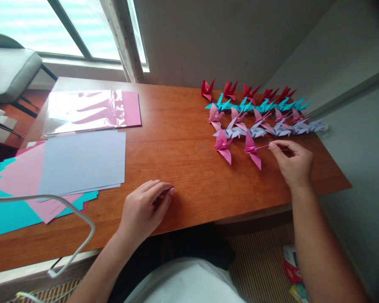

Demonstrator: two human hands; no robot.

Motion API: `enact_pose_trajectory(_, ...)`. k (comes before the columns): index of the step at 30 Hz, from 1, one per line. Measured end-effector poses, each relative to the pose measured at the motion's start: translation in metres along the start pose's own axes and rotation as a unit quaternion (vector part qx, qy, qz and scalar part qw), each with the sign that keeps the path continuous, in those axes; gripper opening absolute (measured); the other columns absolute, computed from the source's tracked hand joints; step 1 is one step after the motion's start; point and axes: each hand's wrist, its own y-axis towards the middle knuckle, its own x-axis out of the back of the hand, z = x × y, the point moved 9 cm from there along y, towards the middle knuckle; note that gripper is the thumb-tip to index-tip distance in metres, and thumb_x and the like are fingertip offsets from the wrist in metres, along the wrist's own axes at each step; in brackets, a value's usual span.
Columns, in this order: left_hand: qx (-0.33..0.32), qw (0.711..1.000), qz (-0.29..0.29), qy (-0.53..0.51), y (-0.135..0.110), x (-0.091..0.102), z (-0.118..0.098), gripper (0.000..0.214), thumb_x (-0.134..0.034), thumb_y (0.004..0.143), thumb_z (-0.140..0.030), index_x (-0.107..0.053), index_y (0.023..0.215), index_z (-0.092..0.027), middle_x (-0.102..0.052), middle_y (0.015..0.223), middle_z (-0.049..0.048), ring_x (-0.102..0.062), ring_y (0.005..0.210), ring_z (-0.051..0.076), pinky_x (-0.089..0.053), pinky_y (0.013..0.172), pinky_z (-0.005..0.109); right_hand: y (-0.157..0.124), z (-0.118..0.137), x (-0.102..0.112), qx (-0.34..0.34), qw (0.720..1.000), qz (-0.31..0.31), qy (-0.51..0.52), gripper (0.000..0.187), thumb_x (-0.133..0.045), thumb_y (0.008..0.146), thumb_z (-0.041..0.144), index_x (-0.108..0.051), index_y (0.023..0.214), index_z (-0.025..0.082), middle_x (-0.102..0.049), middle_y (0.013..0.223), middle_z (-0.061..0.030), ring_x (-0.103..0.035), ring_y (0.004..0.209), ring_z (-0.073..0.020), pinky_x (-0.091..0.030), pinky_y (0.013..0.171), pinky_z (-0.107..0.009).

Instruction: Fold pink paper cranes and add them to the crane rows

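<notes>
My right hand [293,162] pinches the thin pointed end of a bright pink origami crane [252,150] between thumb and fingertips. The crane is at the front of the rows, on or just above the table; I cannot tell which. To its left sits another bright pink crane [223,146]. Behind them run rows of folded cranes: lavender cranes [255,131], light pink cranes [215,117], turquoise cranes [244,105] and red cranes [230,90]. My left hand [148,204] rests near the table's front edge with its fingers curled closed, and nothing shows in it.
On the wooden table [173,139], a clear packet [85,111] with pink paper lies at the back left. Pale blue sheets [85,162], pink sheets [22,172] and turquoise sheets [15,214] overlap in front. A white cable [88,223] crosses the left front. A chair [14,69] stands beyond.
</notes>
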Motion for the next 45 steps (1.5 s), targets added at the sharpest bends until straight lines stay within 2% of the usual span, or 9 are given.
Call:
enact_pose_trajectory(7,-0.003,1.0,-0.001,0.0,-0.001,-0.001,0.001,0.014,-0.058,0.096,-0.025,-0.069,0.091,-0.019,-0.069,0.08,0.0015,-0.064,0.072,0.015,-0.047,0.065,0.024,0.003,-0.009,-0.011,-0.005,1.0,-0.005,0.011,0.02,-0.072,0.084,0.039,-0.078,0.089,0.021,-0.079,0.086,-0.0068,-0.073,0.075,-0.0243,-0.057,0.07,-0.035)
enact_pose_trajectory(18,-0.001,1.0,-0.003,0.0,0.0,0.0,0.001,0.013,-0.058,0.095,-0.025,-0.07,0.09,-0.019,-0.071,0.081,0.0014,-0.066,0.073,0.015,-0.048,0.067,0.024,-0.001,0.0,-0.014,0.04,0.999,-0.005,-0.026,0.021,-0.068,0.088,0.043,-0.077,0.09,0.024,-0.079,0.089,-0.0056,-0.073,0.077,-0.0243,-0.059,0.072,-0.038)
enact_pose_trajectory(37,0.002,1.0,0.0,-0.005,-0.001,0.0,0.002,0.014,-0.058,0.095,-0.025,-0.07,0.091,-0.019,-0.07,0.082,0.0019,-0.065,0.073,0.015,-0.048,0.066,0.024,-0.006,0.001,-0.013,0.017,1.0,-0.022,-0.006,0.021,-0.07,0.086,0.041,-0.077,0.089,0.022,-0.078,0.085,-0.0057,-0.071,0.073,-0.0221,-0.057,0.069,-0.035)
enact_pose_trajectory(45,-0.001,1.0,-0.003,-0.002,0.0,0.0,0.0,0.014,-0.058,0.095,-0.025,-0.069,0.09,-0.02,-0.071,0.081,0.0017,-0.066,0.073,0.015,-0.048,0.066,0.024,-0.005,-0.011,-0.012,-0.001,1.0,-0.024,0.007,0.025,-0.07,0.085,0.046,-0.077,0.092,0.023,-0.078,0.086,-0.0055,-0.071,0.073,-0.0229,-0.058,0.068,-0.037)
